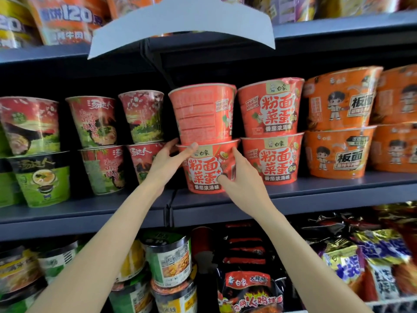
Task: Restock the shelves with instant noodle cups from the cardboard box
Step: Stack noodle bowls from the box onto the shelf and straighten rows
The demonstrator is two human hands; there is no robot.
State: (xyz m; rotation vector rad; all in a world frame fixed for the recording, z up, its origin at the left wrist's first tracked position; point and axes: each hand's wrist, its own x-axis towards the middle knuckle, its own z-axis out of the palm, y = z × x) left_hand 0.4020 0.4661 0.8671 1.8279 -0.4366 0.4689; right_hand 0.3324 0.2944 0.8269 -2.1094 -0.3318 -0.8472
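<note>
Your left hand (168, 158) and right hand (237, 177) each grasp a side of the lower red cup (207, 168) on the middle shelf (316, 188); slide it back gently, watching the upper cup (200, 114) stacked just above your grip

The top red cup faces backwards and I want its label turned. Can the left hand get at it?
Probably yes. The left hand holds the lower red cup at its rim, just under the top red cup, whose left side looks unobstructed.
</note>
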